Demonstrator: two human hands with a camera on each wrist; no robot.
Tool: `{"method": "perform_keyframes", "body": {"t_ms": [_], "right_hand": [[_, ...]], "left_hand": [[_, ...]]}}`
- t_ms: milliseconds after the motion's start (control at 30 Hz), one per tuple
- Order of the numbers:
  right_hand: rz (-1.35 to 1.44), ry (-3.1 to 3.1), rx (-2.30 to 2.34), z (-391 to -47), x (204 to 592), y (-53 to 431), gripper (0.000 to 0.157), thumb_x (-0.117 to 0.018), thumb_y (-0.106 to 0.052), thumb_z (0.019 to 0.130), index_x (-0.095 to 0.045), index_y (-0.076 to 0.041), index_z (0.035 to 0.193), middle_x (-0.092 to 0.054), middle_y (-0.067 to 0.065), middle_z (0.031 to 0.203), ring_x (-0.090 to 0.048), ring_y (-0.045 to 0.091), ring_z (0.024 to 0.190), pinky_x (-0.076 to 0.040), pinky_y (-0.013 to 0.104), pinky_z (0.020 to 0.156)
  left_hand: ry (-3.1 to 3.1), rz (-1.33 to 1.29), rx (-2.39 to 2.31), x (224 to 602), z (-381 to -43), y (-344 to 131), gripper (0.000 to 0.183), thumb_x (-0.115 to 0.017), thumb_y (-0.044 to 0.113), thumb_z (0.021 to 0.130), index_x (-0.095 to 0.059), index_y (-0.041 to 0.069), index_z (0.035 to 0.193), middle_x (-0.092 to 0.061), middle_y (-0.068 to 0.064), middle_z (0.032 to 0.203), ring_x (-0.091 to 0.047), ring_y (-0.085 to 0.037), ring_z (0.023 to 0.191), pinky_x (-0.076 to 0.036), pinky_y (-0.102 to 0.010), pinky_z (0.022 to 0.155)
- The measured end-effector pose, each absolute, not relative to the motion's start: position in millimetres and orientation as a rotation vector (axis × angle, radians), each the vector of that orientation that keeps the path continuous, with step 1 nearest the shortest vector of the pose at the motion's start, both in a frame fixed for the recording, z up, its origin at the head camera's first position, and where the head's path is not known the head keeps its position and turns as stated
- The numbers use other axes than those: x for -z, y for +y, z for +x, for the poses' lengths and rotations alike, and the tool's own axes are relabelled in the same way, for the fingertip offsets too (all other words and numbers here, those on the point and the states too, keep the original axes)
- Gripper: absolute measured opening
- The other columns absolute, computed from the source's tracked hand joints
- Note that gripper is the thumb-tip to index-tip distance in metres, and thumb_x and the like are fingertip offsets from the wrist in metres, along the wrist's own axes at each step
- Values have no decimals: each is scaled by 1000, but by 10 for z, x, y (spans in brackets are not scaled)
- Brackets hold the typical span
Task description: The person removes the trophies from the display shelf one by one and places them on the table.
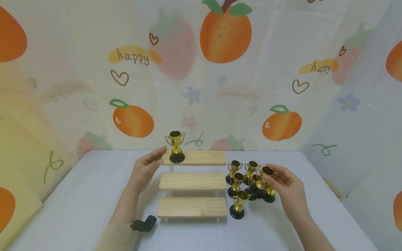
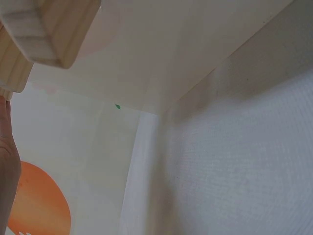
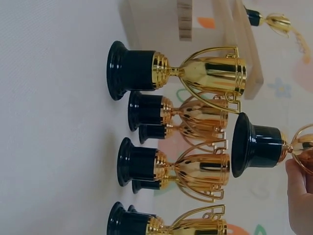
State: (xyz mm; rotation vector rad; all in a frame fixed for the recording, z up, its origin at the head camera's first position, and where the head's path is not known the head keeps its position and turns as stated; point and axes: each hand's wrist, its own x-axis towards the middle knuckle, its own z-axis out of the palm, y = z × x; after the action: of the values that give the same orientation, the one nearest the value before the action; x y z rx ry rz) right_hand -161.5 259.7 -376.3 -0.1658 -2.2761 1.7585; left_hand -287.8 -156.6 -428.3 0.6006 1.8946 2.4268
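Note:
My right hand [image 1: 290,191] pinches a small gold trophy cup [image 1: 260,185] with a black base, thumb and fingers at its cup. In the right wrist view this trophy [image 3: 266,146] is raised, its base off the table. Beneath and around it several similar trophies [image 1: 238,180] stand upright; the closest one [image 1: 239,204] is nearest the front. At the stand's left end, my left hand [image 1: 142,172] has fairly straight fingers beside the top wooden shelf [image 1: 204,158], holding nothing. One gold trophy [image 1: 176,144] stands upright at that shelf's left end.
Below the top shelf are a middle shelf [image 1: 193,181] and a bottom shelf [image 1: 191,206], stepped toward me on clear supports. A white cloth [image 1: 81,209] covers the table. Behind it hangs a fruit-patterned curtain [image 1: 201,115]. A black wrist device [image 1: 144,224] sits on the left forearm.

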Motion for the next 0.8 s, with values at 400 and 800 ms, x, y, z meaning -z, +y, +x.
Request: {"method": "perform_keyframes", "body": {"t_ms": [400,800], "right_hand": [[-179,-2255,-1776,-1584,3820,2646,47,-73,-21,89,-59,-5,132,-66,-30,107,-65,-10,97,-54,5,84],[-307,-2389,-1731,-1553,3971,2671,51,-74,-33,88,-59,-17,134,-61,-27,125,-58,-18,103,-49,1,87]], "left_hand": [[1875,635,-2438,4291,-2872,-1568,47,-55,-5,95,-45,-8,141,-65,19,129,-56,5,125,-46,-13,108],[1886,616,-2428,4290,-2879,-1574,48,-56,-3,95,-45,-8,141,-64,19,129,-55,5,126,-46,-12,108]]}}
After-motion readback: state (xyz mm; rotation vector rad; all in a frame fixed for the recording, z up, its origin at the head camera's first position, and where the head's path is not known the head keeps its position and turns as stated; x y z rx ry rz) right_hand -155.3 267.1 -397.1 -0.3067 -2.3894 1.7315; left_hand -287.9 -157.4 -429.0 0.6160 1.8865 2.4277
